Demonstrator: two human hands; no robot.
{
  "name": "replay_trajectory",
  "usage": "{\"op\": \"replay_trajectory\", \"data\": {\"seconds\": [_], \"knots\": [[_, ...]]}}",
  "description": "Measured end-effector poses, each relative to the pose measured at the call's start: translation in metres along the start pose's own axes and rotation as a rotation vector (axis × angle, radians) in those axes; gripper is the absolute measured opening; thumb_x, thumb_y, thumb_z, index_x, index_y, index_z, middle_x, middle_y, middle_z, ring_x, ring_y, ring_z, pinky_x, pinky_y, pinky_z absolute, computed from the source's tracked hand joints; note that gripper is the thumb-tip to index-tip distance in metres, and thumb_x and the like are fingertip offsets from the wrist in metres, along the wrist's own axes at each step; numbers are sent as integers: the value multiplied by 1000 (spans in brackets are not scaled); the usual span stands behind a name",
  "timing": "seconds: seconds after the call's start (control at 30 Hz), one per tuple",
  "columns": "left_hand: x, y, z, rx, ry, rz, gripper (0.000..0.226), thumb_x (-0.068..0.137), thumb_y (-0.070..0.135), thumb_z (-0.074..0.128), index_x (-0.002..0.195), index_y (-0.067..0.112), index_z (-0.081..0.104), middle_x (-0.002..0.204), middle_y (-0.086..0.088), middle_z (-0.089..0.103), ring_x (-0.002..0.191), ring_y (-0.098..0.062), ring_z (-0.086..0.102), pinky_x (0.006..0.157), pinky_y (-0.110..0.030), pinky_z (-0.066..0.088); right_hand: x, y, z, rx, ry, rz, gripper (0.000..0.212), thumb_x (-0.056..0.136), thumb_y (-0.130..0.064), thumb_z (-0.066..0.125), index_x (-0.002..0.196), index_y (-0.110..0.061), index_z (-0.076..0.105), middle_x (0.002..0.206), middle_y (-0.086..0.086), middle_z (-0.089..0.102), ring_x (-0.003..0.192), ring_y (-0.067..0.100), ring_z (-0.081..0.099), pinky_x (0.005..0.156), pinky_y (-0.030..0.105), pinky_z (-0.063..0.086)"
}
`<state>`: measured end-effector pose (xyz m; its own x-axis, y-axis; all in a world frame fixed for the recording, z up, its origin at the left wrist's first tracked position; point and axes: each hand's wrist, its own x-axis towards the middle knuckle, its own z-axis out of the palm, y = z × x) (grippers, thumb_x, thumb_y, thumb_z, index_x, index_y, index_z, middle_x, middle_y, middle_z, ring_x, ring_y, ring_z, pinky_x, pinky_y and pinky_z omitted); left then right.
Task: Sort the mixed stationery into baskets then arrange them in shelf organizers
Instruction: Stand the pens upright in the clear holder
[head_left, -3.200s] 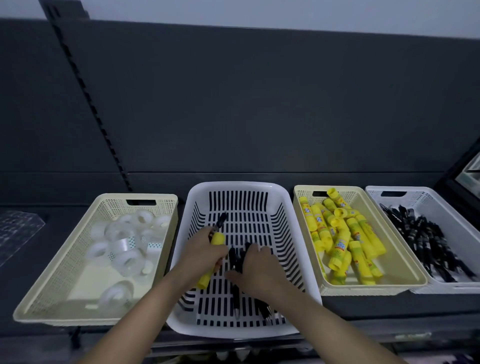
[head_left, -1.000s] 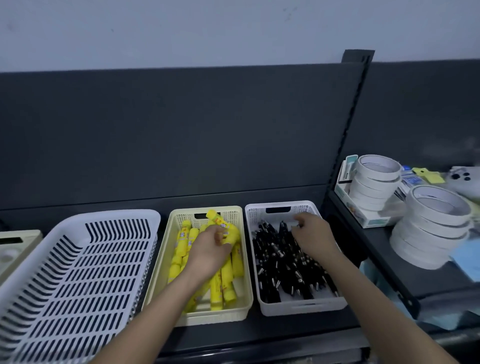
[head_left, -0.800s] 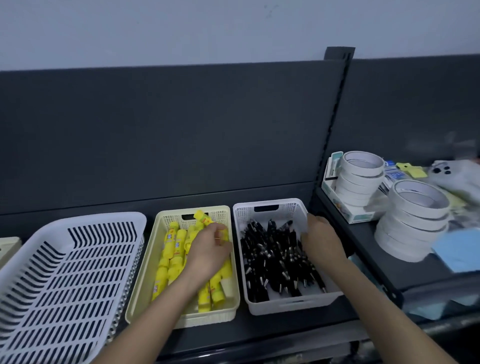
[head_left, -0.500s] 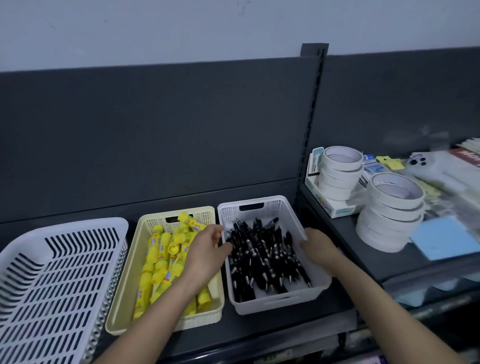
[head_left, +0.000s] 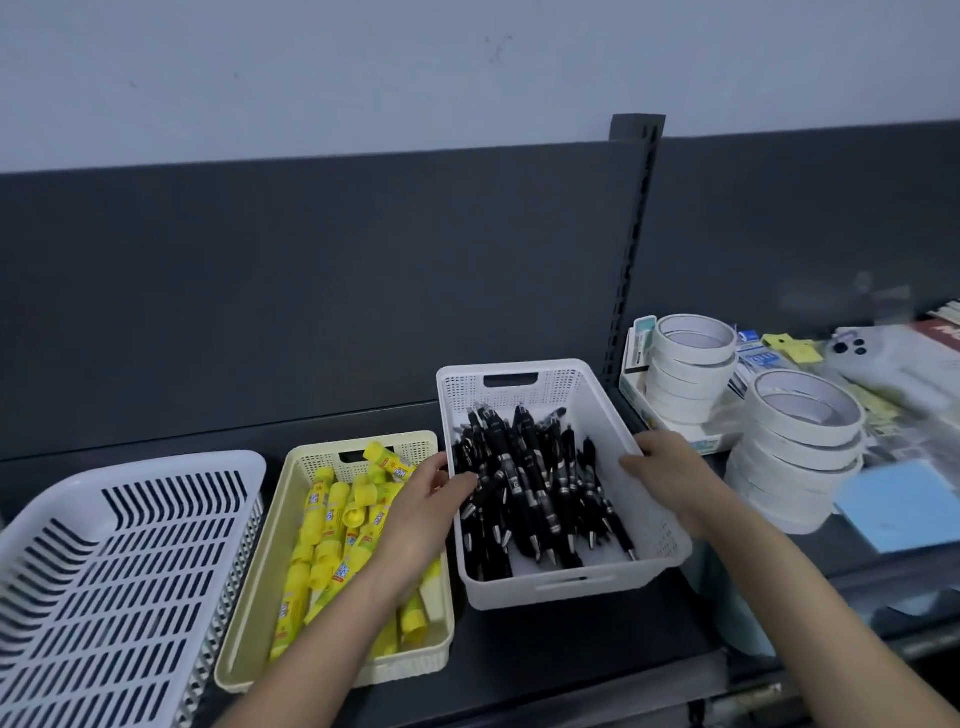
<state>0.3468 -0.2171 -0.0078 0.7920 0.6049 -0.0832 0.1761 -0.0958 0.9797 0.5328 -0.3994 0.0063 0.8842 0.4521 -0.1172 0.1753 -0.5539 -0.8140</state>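
We found both hands on the white pen basket (head_left: 561, 587), one on each long side. The left hand (head_left: 428, 501) gripped the left rim with its thumb hooked over the edge, just above the black pens (head_left: 524, 483). The right hand (head_left: 670, 473) curled its fingers over the right rim opposite. We judged that this two-sided hold was chosen for balance: the pens lay loose in a heap, and a one-sided lift would have tipped them toward a corner or over the wall.

The basket sat at the right end of the row on the dark shelf (head_left: 571, 660), its near end looking slightly raised, though we could not tell whether it was clear of the shelf. Just to its left stood the cream basket (head_left: 322, 460) of yellow glue sticks (head_left: 337, 535), and beyond that the big slotted basket (head_left: 156, 470), which held nothing we could see. With each kind in its own basket, we took the sorting as done and the carrying to the organizers as about to start.

Stacks of white tape rolls (head_left: 693, 374) stood close on the right, so we thought any swing that way called for care.
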Motion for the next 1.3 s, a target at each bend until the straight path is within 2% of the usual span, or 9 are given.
{"op": "replay_trajectory", "data": {"seconds": [0.1,0.3,0.43,0.6,0.7,0.9,1.07,1.17,1.3], "knots": [[-2,2,-1,-113,-23,-33,52,76,45,59,125,26,59,121,-2,64,112,-21,61,101,-47,45,-8,-7,-5,5,12,-29,12,89,-3,52,77,-3,54,67,12,40,53,17,35,48,26,24],[-7,14,-20,-228,58,2,20,91,16,53,100,20,71,95,-6,74,85,-22,69,76,-36,52,-13,-31,8,-13,8,-102,32,89,-4,52,61,-12,39,53,1,34,39,8,30,39,19,24],[-17,20,-53,-267,118,49,26,90,12,49,100,21,71,88,-5,73,77,-22,68,67,-34,53,-19,-64,32,83,-60,-134,22,88,-4,51,66,-5,52,60,7,45,56,17,42,55,26,29],[-40,17,-103,-363,211,82,29,89,8,46,85,19,73,73,-9,66,60,-21,62,53,-28,49,-46,-102,62,103,-65,-258,19,81,1,50,64,5,42,57,4,36,52,15,30,49,25,22],[-56,18,-137,-336,272,104,35,89,7,45,74,24,71,61,-1,62,50,-14,58,44,-23,45,-60,-133,83,102,-56,-334,13,80,1,50,71,11,50,57,6,41,52,14,34,48,23,25],[-103,6,-214,-280,337,134,30,90,11,45,78,24,70,68,-3,62,57,-17,58,52,-29,47,-99,-178,152,131,-129,-307,16,83,-1,51,87,13,57,63,11,45,56,19,37,53,28,27],[-157,-18,-293,-227,449,113,30,89,12,48,78,30,69,64,10,60,57,-11,53,54,-28,43,-152,-210,230,155,-186,-350,13,81,1,52,76,13,54,58,9,37,53,16,30,51,26,21],[-192,-31,-337,-247,504,100,35,90,10,48,70,31,69,62,4,58,53,-12,54,49,-25,43,-183,-232,276,187,-232,-363,13,78,2,52,69,10,52,57,8,38,54,16,32,56,29,23],[-236,-50,-394,-260,564,80,27,90,12,48,90,26,71,71,4,64,61,-14,59,55,-30,44,-218,-260,335,191,-312,-418,13,76,3,52,72,14,47,62,10,33,57,17,27,51,27,17]]}}
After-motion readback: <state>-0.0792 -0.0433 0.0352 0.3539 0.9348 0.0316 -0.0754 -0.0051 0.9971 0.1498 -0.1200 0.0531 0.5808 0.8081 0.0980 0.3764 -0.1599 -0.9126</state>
